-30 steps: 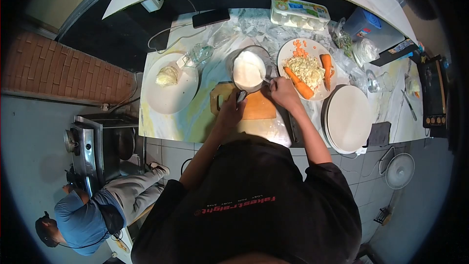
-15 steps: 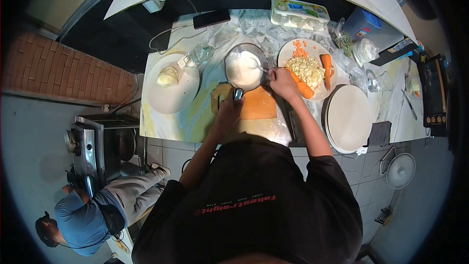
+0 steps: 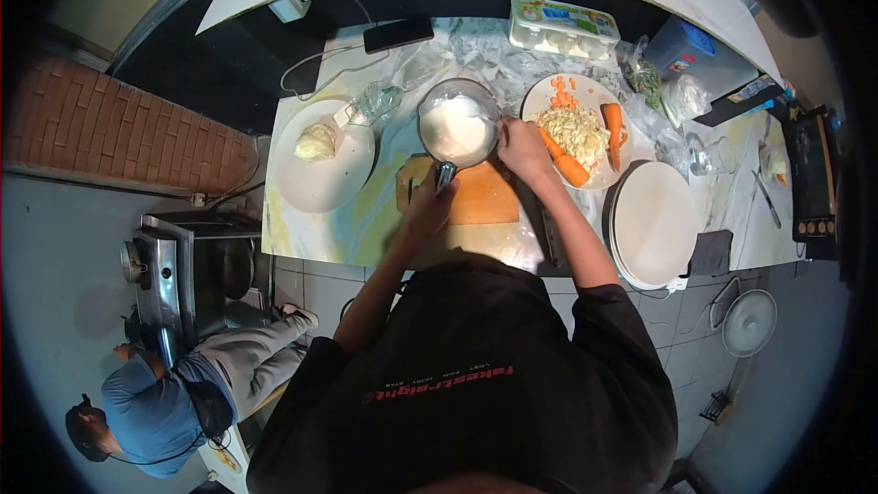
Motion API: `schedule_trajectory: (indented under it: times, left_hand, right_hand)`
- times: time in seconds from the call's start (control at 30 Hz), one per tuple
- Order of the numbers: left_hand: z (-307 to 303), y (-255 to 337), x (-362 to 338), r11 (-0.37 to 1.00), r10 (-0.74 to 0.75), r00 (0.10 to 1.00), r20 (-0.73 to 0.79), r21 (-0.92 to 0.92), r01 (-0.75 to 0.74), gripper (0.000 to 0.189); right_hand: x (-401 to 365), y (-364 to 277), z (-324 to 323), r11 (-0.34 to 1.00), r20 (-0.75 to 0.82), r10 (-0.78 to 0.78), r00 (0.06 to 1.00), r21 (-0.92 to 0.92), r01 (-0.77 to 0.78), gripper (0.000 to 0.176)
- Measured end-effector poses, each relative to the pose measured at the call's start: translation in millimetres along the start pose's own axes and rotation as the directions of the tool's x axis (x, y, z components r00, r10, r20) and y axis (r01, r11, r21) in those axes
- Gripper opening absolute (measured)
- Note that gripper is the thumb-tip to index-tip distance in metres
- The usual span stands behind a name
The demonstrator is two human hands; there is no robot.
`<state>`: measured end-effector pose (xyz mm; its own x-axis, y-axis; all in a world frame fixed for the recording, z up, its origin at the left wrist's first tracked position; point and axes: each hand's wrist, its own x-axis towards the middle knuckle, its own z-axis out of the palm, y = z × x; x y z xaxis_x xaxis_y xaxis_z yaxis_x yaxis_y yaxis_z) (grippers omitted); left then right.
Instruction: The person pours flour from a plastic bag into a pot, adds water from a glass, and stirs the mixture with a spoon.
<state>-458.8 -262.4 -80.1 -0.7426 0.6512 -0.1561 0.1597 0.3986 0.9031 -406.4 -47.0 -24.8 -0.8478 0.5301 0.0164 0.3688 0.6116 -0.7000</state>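
Observation:
A saucepan (image 3: pixel 457 142) of white, runny batter sits at the middle of the counter, partly over the wooden cutting board (image 3: pixel 485 195). My left hand (image 3: pixel 428 205) is closed around its dark handle (image 3: pixel 445 176). At the pan's right rim, my right hand (image 3: pixel 523 148) has its fingers pinched together on a spoon, of which little shows now against the rim. Just right of that hand stands a plate (image 3: pixel 533 102) with shredded cabbage (image 3: pixel 574 133), chopped carrot (image 3: pixel 562 91) and larger carrot pieces (image 3: pixel 572 171).
On the left is a plate (image 3: pixel 320 192) with a cabbage piece (image 3: pixel 315 142). Stacked plates (image 3: pixel 651 224) stand front right, a knife (image 3: pixel 551 236) beside my right forearm. An egg carton (image 3: pixel 562 27) and phone (image 3: pixel 398 34) lie behind. Another person (image 3: pixel 155 412) is at the stove, lower left.
My right hand has shifted slightly down against the pan's rim. The spoon, visible across the batter before, now barely shows. My left hand keeps its hold on the handle.

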Motion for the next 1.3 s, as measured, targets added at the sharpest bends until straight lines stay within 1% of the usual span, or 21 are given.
schedule_trajectory:
  times: [0.07,0.1,0.17,0.27,0.33,0.4,0.47,0.53,0.6,0.7,0.77,0.8,0.87,0.9,0.97,1.07,1.13,1.17,1.2,1.27,1.3]
  left_hand:
    - [1,-5,2,0.985,0.156,0.987,-0.034,0.073,-0.154,0.043]
    - [1,-5,1,0.986,0.154,0.988,-0.033,0.070,-0.152,0.043]
    - [3,-3,0,0.999,-0.043,0.999,0.020,0.029,0.043,0.041]
    - [5,-2,-2,0.998,-0.004,1.000,-0.014,0.066,0.005,0.040]
    - [2,1,-2,0.999,-0.015,1.000,0.005,0.042,0.015,0.041]
    - [-1,-1,-1,1.000,-0.027,0.999,0.022,0.016,0.027,0.041]
    - [-2,-9,2,0.998,-0.055,0.998,0.029,-0.013,0.055,0.040]
    - [-4,-8,3,0.995,-0.096,0.995,0.029,-0.008,0.096,0.039]
    - [-4,-7,2,0.990,-0.140,0.989,0.036,-0.009,0.140,0.038]
    - [2,-10,-2,0.997,-0.072,0.997,0.027,-0.028,0.073,0.038]
    - [7,-16,-1,0.988,0.143,0.988,-0.054,0.059,-0.140,0.038]
    - [6,-10,-1,0.988,0.146,0.988,-0.052,0.062,-0.143,0.038]
    - [1,4,-5,0.995,0.012,1.000,-0.020,0.100,-0.009,0.038]
    - [0,0,-4,0.995,0.011,1.000,-0.024,0.102,-0.008,0.038]
    - [0,-7,-1,0.997,-0.072,0.997,0.014,0.037,0.072,0.039]
    - [-5,7,-3,0.997,-0.023,1.000,0.002,0.073,0.023,0.039]
    - [-4,13,-6,0.998,-0.043,0.999,0.003,0.047,0.043,0.038]
    - [-2,15,-8,0.998,-0.062,0.998,0.008,0.024,0.061,0.038]
    - [2,12,-8,0.998,-0.063,0.998,0.014,0.021,0.063,0.038]
    - [10,2,-7,0.997,0.072,0.996,-0.042,0.027,-0.071,0.037]
    - [11,0,-6,0.997,0.074,0.996,-0.041,0.028,-0.073,0.037]
  right_hand:
    - [-8,1,-10,0.996,0.020,-0.046,0.999,-0.082,0.047,0.021]
    - [-14,2,-12,0.991,0.100,-0.047,0.994,-0.121,0.059,0.020]
    - [-21,4,-11,0.985,0.180,-0.033,0.983,-0.162,0.063,0.020]
    - [-18,-10,1,0.992,0.201,-0.083,0.976,-0.077,0.101,0.020]
    - [-8,-26,3,0.989,0.100,-0.128,0.987,0.086,0.119,0.015]
    - [5,-22,11,0.990,0.102,-0.140,0.985,0.044,0.136,0.014]
    - [14,-13,16,0.984,-0.012,-0.140,0.990,-0.113,0.138,0.016]
    - [7,-18,-1,0.973,0.033,-0.139,0.990,-0.183,0.142,0.018]
    - [-8,-21,-13,0.943,0.167,-0.019,0.986,-0.324,0.073,0.020]
    - [-22,-29,-17,0.962,0.280,0.011,0.960,-0.265,0.066,0.020]
    - [-20,-30,-15,0.987,0.344,-0.038,0.938,-0.134,0.089,0.018]
    - [-13,-22,-7,0.987,0.340,-0.038,0.940,-0.132,0.088,0.018]
    - [3,-7,13,0.982,0.183,-0.170,0.968,0.107,0.152,0.016]
    - [9,-11,12,0.993,0.177,-0.082,0.981,0.101,0.065,0.015]
    - [14,-12,4,0.996,0.125,-0.083,0.989,0.042,0.078,0.016]
    - [4,-20,-16,0.992,0.041,-0.084,0.996,-0.089,0.087,0.019]
    - [-10,-22,-26,0.945,0.195,0.017,0.981,-0.323,0.048,0.021]
    - [-16,-18,-23,0.941,0.235,0.061,0.970,-0.337,0.022,0.019]
    - [-23,-24,-25,0.940,0.235,0.068,0.970,-0.341,0.017,0.019]
    - [-30,-43,-31,0.976,0.362,0.067,0.930,-0.218,0.014,0.020]
    - [-27,-35,-21,0.986,0.346,0.013,0.938,-0.160,0.045,0.021]
